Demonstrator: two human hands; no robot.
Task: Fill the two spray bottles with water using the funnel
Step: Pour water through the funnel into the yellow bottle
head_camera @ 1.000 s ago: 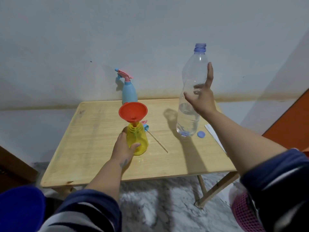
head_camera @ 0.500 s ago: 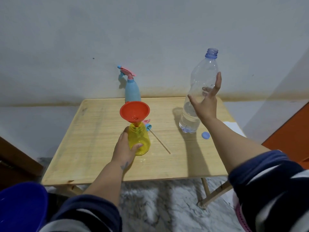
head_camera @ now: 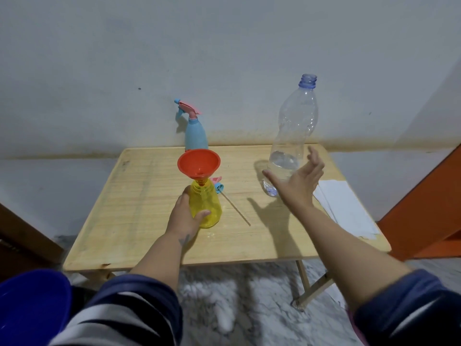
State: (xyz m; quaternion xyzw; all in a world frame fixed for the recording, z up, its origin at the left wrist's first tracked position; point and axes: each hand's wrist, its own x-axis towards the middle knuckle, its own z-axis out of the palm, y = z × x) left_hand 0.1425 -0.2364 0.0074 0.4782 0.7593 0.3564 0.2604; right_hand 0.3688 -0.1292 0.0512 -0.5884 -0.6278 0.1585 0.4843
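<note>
Two spray bottles stand on the wooden table (head_camera: 139, 221). The yellow spray bottle (head_camera: 205, 207) stands upright near the table's middle with its head removed, and the red funnel (head_camera: 198, 163) sits in its neck. My left hand (head_camera: 184, 218) wraps the bottle's lower body, thumb on the near side, fingers clamped round the far side. The blue spray bottle (head_camera: 195, 133) stands at the table's far edge by the wall (head_camera: 224, 58), its pink and blue trigger head (head_camera: 187, 109) fitted and pointing left. I can read no label, brand or writing on either bottle.

Just behind the yellow bottle lies the loose spray head (head_camera: 218, 184), its thin dip tube (head_camera: 237, 212) running across the wood toward the near right.

My right hand (head_camera: 298, 184) is spread wide, fingers apart and curved, in front of the clear water bottle's (head_camera: 294, 136) base; I cannot tell whether it touches the plastic. That bottle is uncapped, leans slightly right, and holds a little water in its lower part; no label shows on it.

Sheets of white paper (head_camera: 346, 208) lie on the table's right edge, with no writing legible. A blue basin (head_camera: 32, 308) fills the lower left corner.
</note>
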